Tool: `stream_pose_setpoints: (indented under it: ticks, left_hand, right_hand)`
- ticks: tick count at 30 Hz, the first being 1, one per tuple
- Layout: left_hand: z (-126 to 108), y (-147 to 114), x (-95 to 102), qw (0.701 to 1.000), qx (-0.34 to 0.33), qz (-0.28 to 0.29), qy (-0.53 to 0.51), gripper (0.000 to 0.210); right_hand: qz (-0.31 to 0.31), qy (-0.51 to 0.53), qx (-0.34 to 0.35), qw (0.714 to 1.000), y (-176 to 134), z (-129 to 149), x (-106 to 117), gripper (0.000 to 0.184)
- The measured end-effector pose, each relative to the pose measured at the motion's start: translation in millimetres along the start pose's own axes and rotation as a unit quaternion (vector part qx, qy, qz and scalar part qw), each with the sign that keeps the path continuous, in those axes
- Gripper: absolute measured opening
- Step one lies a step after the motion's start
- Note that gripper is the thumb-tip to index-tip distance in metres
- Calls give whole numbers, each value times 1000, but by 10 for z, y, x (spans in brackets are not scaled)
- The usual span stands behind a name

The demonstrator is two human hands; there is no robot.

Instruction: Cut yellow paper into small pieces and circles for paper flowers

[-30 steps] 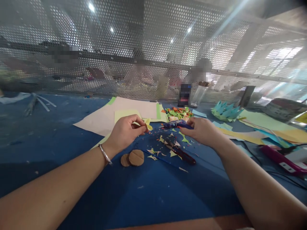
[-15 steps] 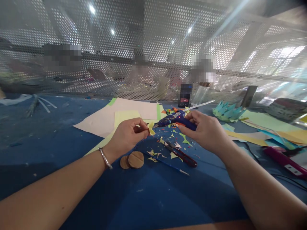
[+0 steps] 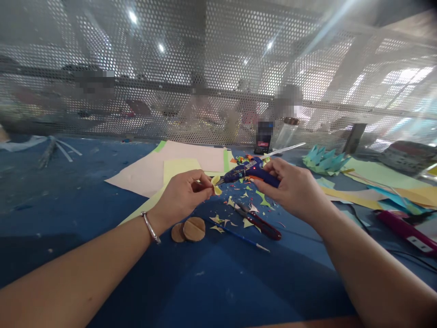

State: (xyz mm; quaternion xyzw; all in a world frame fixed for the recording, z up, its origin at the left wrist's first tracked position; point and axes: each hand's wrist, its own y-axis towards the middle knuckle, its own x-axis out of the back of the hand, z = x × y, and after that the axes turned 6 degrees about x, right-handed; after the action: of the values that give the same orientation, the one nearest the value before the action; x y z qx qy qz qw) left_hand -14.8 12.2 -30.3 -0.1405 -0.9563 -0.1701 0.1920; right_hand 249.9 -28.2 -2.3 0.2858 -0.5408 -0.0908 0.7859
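Between the thumb and fingers of my left hand (image 3: 186, 191) is a small curled yellow paper flower (image 3: 216, 186). My right hand (image 3: 292, 187) is closed around the handle of a blue hot glue gun (image 3: 242, 170), whose nozzle reaches the flower's middle. A clear glue stick (image 3: 285, 149) juts from the gun's back end, and a small red light glows on its body. Below the hands lie two round cardboard discs (image 3: 194, 229), a thin blue stick tool (image 3: 242, 238) with a pale tip, and dark red-handled scissors (image 3: 259, 222).
Paper scraps (image 3: 218, 222) litter the blue table (image 3: 164, 282). Pale pink paper sheets (image 3: 136, 175) lie behind my left hand. Toward the back stand a phone (image 3: 263, 137), a clear jar (image 3: 288, 134) and a blue-green paper piece (image 3: 324, 160). A magenta power strip (image 3: 406, 232) with cables sits right.
The glue gun's nozzle has come slightly left, into the middle of the yellow paper flower. Both hands keep their holds and have barely moved.
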Motion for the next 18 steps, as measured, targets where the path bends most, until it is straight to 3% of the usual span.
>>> stream_pose_setpoints:
  ticks: [18]
  left_hand:
    - [8, 2, -15, 1000, 10, 3, -14, 6]
  right_hand:
    - [-1, -10, 11, 1000, -4, 0, 10, 27]
